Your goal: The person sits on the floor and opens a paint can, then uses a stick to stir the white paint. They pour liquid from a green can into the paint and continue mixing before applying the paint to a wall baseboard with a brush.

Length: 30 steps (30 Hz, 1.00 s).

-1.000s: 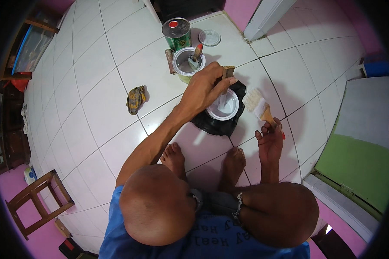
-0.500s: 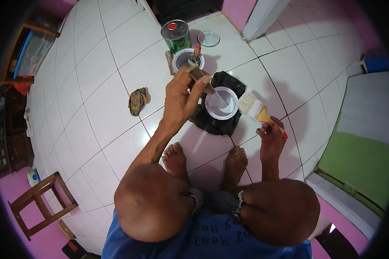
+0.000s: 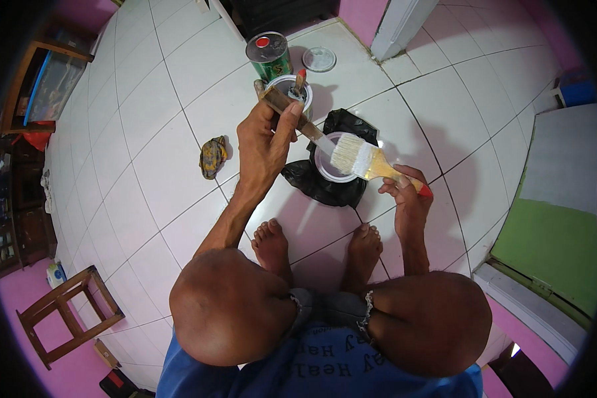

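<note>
My left hand (image 3: 260, 147) grips a flat wooden stick (image 3: 310, 131) whose lower end is coated in whitish paint, slanting toward the open paint can (image 3: 321, 167). In my right hand (image 3: 410, 202) is a wide paintbrush (image 3: 371, 165) with a yellowish, red-tipped handle, its fingers closed round the handle. The brush's pale bristles hang over the can and hide much of its pale paint; stick tip and bristles overlap in view, and I cannot tell if they touch. Under the can lies a crumpled black plastic bag (image 3: 331, 193).
Beyond my left hand stand another open can (image 3: 280, 82) with a red-tipped handle (image 3: 301, 77) at it, a green tin (image 3: 270, 63) and a round lid (image 3: 319, 60). A stained rag (image 3: 213, 158) lies left on the tiles. A green-and-white panel (image 3: 550, 225) stands right.
My right hand has brought the paintbrush leftward, from beside the can to over it. My left hand has shifted slightly left, tilting the stick flatter.
</note>
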Tool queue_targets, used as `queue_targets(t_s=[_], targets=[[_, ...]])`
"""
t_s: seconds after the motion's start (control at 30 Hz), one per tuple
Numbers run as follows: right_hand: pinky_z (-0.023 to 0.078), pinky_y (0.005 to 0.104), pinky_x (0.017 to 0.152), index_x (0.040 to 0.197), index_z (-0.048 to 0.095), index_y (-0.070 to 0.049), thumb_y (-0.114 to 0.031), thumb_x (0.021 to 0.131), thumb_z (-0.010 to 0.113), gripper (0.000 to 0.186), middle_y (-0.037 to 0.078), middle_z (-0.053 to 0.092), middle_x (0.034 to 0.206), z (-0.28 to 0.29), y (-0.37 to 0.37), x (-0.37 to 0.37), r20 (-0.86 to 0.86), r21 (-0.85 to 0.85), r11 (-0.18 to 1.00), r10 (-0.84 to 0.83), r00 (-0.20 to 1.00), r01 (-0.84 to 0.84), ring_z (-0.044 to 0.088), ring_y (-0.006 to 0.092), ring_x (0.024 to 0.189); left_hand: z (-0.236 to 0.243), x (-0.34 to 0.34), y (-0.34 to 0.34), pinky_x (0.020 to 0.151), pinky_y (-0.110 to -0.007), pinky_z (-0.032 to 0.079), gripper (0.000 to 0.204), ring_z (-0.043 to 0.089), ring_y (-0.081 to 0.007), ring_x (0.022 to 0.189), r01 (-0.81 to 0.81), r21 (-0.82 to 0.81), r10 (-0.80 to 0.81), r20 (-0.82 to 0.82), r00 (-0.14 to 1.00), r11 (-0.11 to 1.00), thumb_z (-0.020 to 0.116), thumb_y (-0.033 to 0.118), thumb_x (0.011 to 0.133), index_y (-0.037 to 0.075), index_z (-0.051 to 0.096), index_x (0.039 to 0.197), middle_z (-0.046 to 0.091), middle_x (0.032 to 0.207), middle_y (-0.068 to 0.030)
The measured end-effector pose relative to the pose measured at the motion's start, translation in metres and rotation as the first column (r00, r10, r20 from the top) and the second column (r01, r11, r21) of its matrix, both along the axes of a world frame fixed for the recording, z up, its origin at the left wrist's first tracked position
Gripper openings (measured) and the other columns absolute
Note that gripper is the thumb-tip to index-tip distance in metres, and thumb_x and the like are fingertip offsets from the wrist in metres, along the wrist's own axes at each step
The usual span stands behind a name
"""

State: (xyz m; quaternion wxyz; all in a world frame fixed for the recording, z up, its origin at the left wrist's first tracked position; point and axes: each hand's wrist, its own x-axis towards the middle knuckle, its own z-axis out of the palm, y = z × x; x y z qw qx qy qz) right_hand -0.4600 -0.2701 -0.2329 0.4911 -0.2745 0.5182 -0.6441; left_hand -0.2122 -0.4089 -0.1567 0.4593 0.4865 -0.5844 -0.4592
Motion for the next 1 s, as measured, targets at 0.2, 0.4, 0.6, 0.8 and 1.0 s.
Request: queue_targets(t_s=[0.2,0.4,0.6,0.8,1.0], targets=[[0.06,0.036,0.077,0.119,0.063,0.008,-0.008,0.101,0.059,0.024,0.017,0.07,0.096,-0.006,-0.002,0.006,-0.043,0.065,0.998,-0.022,0.999,0.024,0.071,0.0215,0.082,0.005,0.01,-0.005,0.061,-0.025,0.044,0.03,0.054,-0.0077,0.066,-0.055,-0.031,0.054,-0.031,0.998,0.998,0.062,0.03,0.107,0.001,0.069,0.105,0.068,0.081,-0.004],[0.06,0.0352,0.078,0.119,0.064,0.008,-0.01,0.101,0.06,0.025,0.016,0.071,0.092,-0.016,0.005,0.005,-0.043,0.096,0.995,0.001,0.999,0.003,0.07,0.0201,0.08,0.008,0.023,-0.01,0.058,-0.024,0.045,0.029,0.053,-0.006,0.064,-0.099,-0.082,0.094,-0.068,0.993,0.992,0.065,0.029,0.106,0.0,0.068,0.104,0.066,0.078,-0.0021],[0.06,0.0344,0.077,0.119,0.064,0.007,-0.01,0.102,0.059,0.024,0.016,0.071,0.091,-0.022,0.011,-0.001,-0.078,0.137,0.99,-0.027,0.997,0.038,0.07,0.0195,0.08,0.004,0.025,-0.014,0.059,-0.024,0.045,0.03,0.054,-0.0067,0.065,-0.081,-0.09,0.076,-0.05,0.996,0.993,0.066,0.03,0.105,0.0,0.068,0.106,0.067,0.08,-0.0028],[0.061,0.0352,0.075,0.117,0.066,0.006,-0.01,0.1,0.062,0.024,0.016,0.072,0.091,-0.02,0.012,-0.006,-0.079,0.158,0.985,-0.058,0.995,0.07,0.071,0.0206,0.08,0.011,0.038,-0.01,0.063,-0.025,0.045,0.031,0.055,-0.008,0.068,-0.074,-0.064,0.072,-0.042,0.997,0.995,0.066,0.03,0.105,0.0,0.07,0.108,0.068,0.084,-0.0042],[0.061,0.0368,0.074,0.116,0.066,0.006,-0.01,0.099,0.063,0.023,0.017,0.071,0.092,-0.008,0.008,-0.008,-0.034,0.065,0.983,-0.171,0.985,0.172,0.071,0.0216,0.079,0.007,0.035,-0.008,0.058,-0.025,0.043,0.029,0.057,-0.0084,0.065,0.001,-0.101,-0.005,-0.039,0.999,0.995,0.065,0.03,0.105,0.002,0.072,0.109,0.07,0.088,-0.007]])
